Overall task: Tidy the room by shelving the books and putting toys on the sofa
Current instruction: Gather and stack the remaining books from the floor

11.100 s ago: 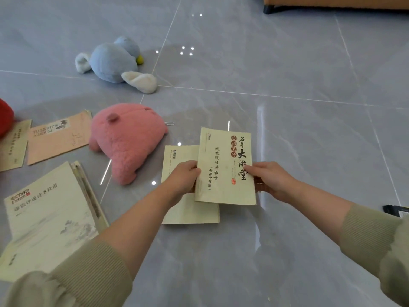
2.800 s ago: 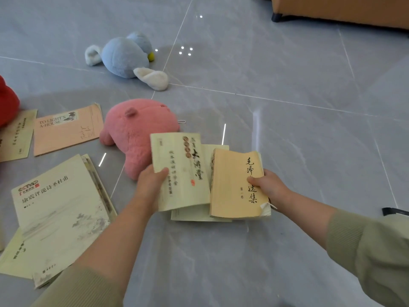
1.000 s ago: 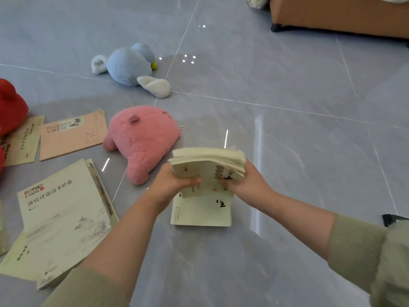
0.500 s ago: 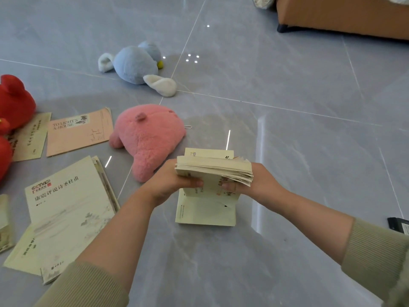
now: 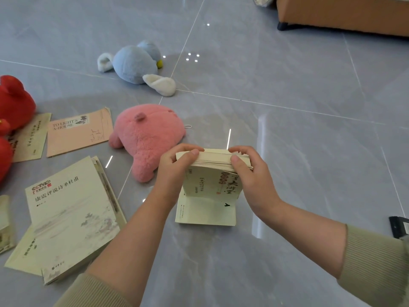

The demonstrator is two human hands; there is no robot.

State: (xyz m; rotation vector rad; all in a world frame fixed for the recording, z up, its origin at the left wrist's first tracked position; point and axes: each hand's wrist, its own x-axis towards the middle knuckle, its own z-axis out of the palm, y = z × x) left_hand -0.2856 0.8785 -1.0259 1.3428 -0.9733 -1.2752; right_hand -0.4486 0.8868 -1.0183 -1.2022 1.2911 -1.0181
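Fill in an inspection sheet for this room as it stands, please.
Surface: grey tiled floor, glossy.
Job's things: stack of books held upright over a thin booklet; large book and pink booklet lie flat; pink toy, blue toy, red toy on the floor.
Clutter: black object at the right edge, unidentifiable.
Hands: left hand and right hand both grip the stack's top.
Cables: nothing seen.
Surroundings: sofa at the far right.

Pink plush (image 5: 147, 138), blue-white plush (image 5: 135, 63), red plush (image 5: 13, 100); cream books (image 5: 212, 185); grey marbled floor (image 5: 298, 107).
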